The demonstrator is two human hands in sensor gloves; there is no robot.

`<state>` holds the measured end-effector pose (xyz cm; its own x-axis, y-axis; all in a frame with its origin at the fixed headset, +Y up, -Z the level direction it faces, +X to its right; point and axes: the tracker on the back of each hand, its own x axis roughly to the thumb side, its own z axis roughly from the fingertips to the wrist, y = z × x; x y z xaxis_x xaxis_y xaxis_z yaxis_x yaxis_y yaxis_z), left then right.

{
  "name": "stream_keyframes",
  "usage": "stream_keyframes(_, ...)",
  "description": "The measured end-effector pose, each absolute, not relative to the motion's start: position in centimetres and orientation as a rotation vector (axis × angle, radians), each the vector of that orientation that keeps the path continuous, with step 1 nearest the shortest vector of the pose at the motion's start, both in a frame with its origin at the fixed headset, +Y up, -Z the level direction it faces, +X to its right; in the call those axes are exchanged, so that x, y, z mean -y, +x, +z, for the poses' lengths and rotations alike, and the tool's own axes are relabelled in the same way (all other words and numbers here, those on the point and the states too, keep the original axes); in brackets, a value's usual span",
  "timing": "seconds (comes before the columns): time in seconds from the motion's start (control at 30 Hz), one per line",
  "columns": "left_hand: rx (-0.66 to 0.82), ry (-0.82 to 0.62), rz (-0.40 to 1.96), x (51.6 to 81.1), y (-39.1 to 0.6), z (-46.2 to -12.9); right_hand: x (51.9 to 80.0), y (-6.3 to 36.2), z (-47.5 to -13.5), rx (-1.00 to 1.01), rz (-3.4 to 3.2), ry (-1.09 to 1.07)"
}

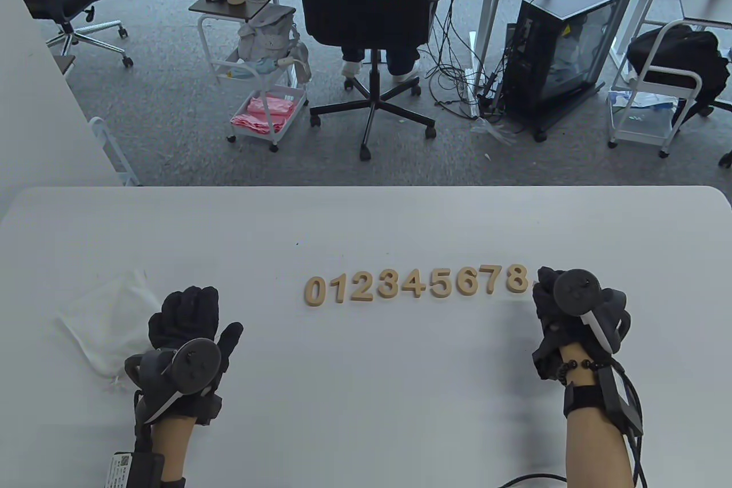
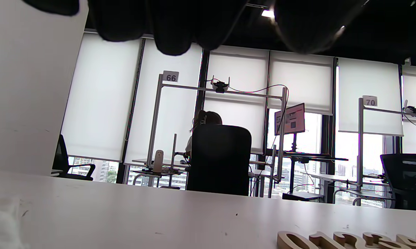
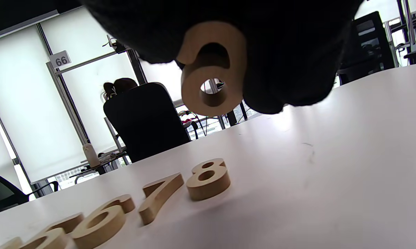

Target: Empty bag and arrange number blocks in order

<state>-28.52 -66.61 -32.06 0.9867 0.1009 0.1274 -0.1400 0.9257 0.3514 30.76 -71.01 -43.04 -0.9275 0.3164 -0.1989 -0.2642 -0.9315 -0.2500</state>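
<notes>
The right hand (image 1: 563, 305) pinches the 9 (image 3: 213, 69) in its fingers (image 3: 291, 62), lifted off the table (image 1: 366, 396) just right of the 8 (image 3: 208, 178) that ends the 0–8 row (image 1: 416, 284). The left hand (image 1: 189, 333) lies flat, fingers loose, holding nothing, beside the bag (image 1: 106, 322).

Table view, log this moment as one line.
bag empty, left | blocks 0-8 in row | right hand holds 9 | left hand idle

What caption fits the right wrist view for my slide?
Right hand's fingers hold the 9 block above the table, just past the 8 block.
</notes>
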Motion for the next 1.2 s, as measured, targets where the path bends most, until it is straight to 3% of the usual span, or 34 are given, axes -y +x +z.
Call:
stream_keyframes(0.3,0.084,0.357,0.114,66.8,-29.0,-32.4,72.7,32.1,-47.6,0.263,2.953,-0.510)
stream_keyframes(0.6,0.074,0.350,0.102,66.7,-29.0,-32.4,75.4,30.9,-50.4,0.103,3.047,-0.516)
stream_keyframes(1.2,0.067,0.336,0.099,66.8,-29.0,-32.6,76.9,30.5,-50.9,-0.068,3.078,-0.445)
